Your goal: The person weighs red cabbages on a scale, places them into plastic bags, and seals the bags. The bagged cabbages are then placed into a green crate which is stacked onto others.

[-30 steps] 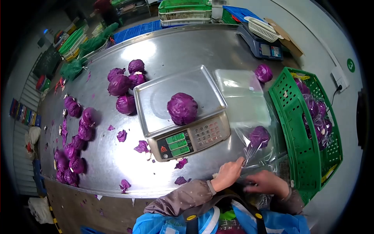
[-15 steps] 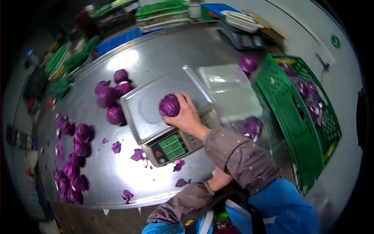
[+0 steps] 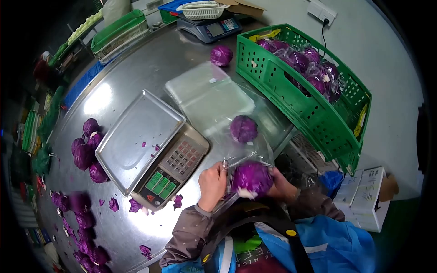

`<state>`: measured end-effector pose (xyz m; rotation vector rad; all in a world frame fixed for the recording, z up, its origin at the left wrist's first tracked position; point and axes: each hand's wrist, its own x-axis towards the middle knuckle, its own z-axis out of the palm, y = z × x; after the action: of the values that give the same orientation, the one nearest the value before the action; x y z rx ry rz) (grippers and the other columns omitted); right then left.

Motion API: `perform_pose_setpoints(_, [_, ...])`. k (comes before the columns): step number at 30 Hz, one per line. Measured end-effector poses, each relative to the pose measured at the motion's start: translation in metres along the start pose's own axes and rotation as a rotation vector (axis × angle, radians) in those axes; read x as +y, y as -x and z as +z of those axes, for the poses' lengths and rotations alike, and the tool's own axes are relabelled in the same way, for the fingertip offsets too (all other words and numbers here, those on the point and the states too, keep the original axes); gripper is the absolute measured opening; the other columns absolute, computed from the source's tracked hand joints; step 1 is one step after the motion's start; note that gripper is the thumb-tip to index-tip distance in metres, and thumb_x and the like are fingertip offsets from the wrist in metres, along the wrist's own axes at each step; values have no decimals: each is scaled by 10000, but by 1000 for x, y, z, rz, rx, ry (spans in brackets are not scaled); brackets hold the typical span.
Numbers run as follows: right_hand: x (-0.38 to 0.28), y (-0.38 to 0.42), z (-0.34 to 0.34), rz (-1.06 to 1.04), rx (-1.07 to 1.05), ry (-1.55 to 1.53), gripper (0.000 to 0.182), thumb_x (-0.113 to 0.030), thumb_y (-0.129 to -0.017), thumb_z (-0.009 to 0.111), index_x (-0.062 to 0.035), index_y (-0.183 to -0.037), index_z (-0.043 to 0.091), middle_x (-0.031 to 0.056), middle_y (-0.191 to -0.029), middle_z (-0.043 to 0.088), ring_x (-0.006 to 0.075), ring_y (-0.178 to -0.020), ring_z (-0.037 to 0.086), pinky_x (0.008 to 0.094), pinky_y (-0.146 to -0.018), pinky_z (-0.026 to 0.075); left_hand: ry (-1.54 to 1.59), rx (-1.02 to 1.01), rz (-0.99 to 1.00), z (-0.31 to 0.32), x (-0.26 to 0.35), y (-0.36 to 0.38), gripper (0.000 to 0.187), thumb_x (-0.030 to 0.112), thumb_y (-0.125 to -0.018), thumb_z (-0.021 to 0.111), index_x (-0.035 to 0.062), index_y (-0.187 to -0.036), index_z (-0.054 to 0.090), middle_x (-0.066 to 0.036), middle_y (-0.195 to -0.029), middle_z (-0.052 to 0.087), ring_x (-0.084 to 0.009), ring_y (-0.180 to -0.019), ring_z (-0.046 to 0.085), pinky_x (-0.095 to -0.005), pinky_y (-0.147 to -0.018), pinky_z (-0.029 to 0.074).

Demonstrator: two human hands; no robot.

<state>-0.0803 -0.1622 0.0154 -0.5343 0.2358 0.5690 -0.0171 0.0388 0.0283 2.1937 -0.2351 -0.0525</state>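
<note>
A red cabbage (image 3: 251,176), its pale stem end turned toward me, is close to my body at the table's front edge. My right hand (image 3: 281,185) is curled round its right side, with the fingers partly hidden behind it. My left hand (image 3: 212,183) is closed in a pinch on the edge of a clear plastic bag (image 3: 224,157), just left of the cabbage. Beyond them a second red cabbage (image 3: 244,128) rests on clear plastic. The scale (image 3: 150,150) stands to the left, only small purple leaf scraps on its pan.
Flat clear bags (image 3: 207,93) are stacked behind the scale. A green crate (image 3: 296,98) of bagged cabbages stands at the right, with a loose cabbage (image 3: 221,55) near it. More cabbages (image 3: 83,154) lie left, among leaf scraps. Another scale (image 3: 211,29) sits at the back.
My right hand has lifted the cabbage off the scale pan and brought it back toward my body. My left hand has come into view, gripping the bag. The view has turned to the right.
</note>
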Motion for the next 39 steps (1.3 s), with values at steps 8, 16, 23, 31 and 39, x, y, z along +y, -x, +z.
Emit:
perform_pose_setpoints(8, [-20, -41, 32, -653, 369, 974, 609, -200, -734, 625, -46, -1258, 357, 127, -1105, 485, 195, -990, 506, 289, -859, 410, -98, -33, 9, 9, 19, -1, 363, 259, -873, 450, 26, -631, 587, -192, -550, 532, -380, -536, 533, -450, -506, 401])
perform_pose_setpoints(16, [-36, -78, -10, -312, 512, 275, 342, -282, -812, 570, -83, -1082, 508, 42, -950, 582, 171, -862, 566, 329, -750, 476, -37, -177, 226, 38, 33, 12, 320, 212, -871, 454, 8, -652, 567, -197, -566, 523, -377, -544, 528, -450, -489, 395])
perform_pose_setpoints(23, [-66, -64, 26, -242, -177, -1, 516, -454, -804, 485, -57, -1133, 470, 95, -1003, 564, 218, -915, 556, 380, -767, 475, 108, -151, 363, -9, 93, -7, 247, 193, -840, 497, 13, -683, 558, -187, -583, 536, -372, -547, 524, -460, -494, 384])
perform_pose_setpoints(31, [-16, -156, 126, -1099, 181, 930, 638, -177, -711, 678, 2, -1233, 356, 118, -1139, 449, 215, -1029, 461, 318, -892, 375, 150, 191, 297, -59, 68, 1, 278, 205, -862, 483, 0, -687, 554, -187, -560, 518, -365, -519, 513, -431, -473, 376])
perform_pose_setpoints(39, [39, -237, 194, -925, 154, 839, 552, -205, -754, 663, 21, -1160, 365, 181, -1093, 447, 281, -996, 440, 364, -884, 349, 99, 485, 126, -113, 5, 2, 431, 291, -912, 401, -29, -642, 503, -173, -529, 480, -352, -488, 480, -398, -477, 357])
